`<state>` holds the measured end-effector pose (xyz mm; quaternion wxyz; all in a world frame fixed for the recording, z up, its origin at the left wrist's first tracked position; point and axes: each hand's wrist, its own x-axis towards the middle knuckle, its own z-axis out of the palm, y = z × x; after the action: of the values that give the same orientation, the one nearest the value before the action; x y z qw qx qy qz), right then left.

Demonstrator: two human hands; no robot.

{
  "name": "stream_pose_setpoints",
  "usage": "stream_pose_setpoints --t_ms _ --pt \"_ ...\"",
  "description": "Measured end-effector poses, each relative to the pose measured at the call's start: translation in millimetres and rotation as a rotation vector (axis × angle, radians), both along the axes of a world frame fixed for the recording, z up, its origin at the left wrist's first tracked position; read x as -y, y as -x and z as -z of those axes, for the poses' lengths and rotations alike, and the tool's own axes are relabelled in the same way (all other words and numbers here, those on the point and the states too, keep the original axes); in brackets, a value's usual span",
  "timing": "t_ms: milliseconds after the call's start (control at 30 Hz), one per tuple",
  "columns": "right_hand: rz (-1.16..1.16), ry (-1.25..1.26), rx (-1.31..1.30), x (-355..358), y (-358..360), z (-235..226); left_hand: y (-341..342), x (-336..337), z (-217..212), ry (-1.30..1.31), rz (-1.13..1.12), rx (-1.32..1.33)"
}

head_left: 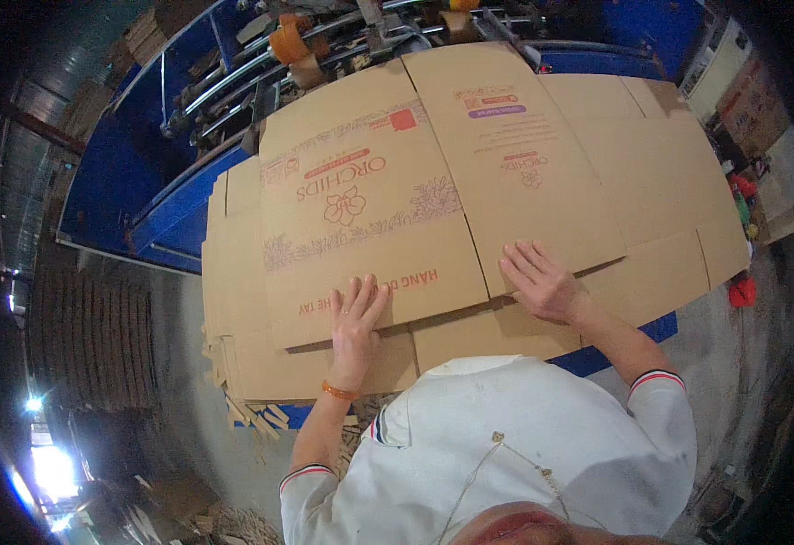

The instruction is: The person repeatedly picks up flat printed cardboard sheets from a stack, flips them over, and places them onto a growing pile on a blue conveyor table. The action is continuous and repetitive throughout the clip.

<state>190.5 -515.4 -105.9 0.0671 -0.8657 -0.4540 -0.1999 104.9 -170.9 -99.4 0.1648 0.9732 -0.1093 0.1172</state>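
A flat printed cardboard box blank (pixel 370 254), brown with red and purple print, lies on top of other cardboard sheets. A fold line divides its left, larger panel from its right panel. On the near edge of the larger panel, my left hand (pixel 355 325) rests with fingers spread over the surface. My right hand (pixel 542 283) lies on the near edge of the right panel, fingers stretched out and close together. Both thumbs are hard to make out. Beneath the blank, plain cardboard sheets (pixel 651 168) stick out on both sides.
Beyond the cardboard stands a blue machine (pixel 106 182) with metal shafts and orange rollers (pixel 290 39). Cardboard scraps (pixel 265 418) lie at the near left. A stack of dark corrugated sheets (pixel 93 336) is farther left. A red object (pixel 740 291) sits beyond the right edge.
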Motion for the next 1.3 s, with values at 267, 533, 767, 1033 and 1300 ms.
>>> stream_pose_setpoints --t_ms 267,533,767,1033,1300 --pt "-0.038 -0.057 0.091 -16.2 -47.0 15.3 -43.5 -19.1 20.7 -0.060 -0.014 0.085" --pt "0.140 -0.161 0.155 -55.3 -171.9 10.8 -190.6 -54.2 18.9 -0.281 -0.082 0.231" --pt "0.406 -0.140 -0.060 -37.1 -168.9 34.5 -164.9 -77.7 6.6 -0.381 -0.293 0.216" --pt "0.322 -0.217 -0.172 -28.4 -148.3 23.4 -139.7 -240.2 41.4 -0.226 -1.047 0.132" --pt "0.359 -0.254 -0.156 -28.0 -149.8 23.5 -234.1 -300.8 30.2 0.089 -1.062 0.075"
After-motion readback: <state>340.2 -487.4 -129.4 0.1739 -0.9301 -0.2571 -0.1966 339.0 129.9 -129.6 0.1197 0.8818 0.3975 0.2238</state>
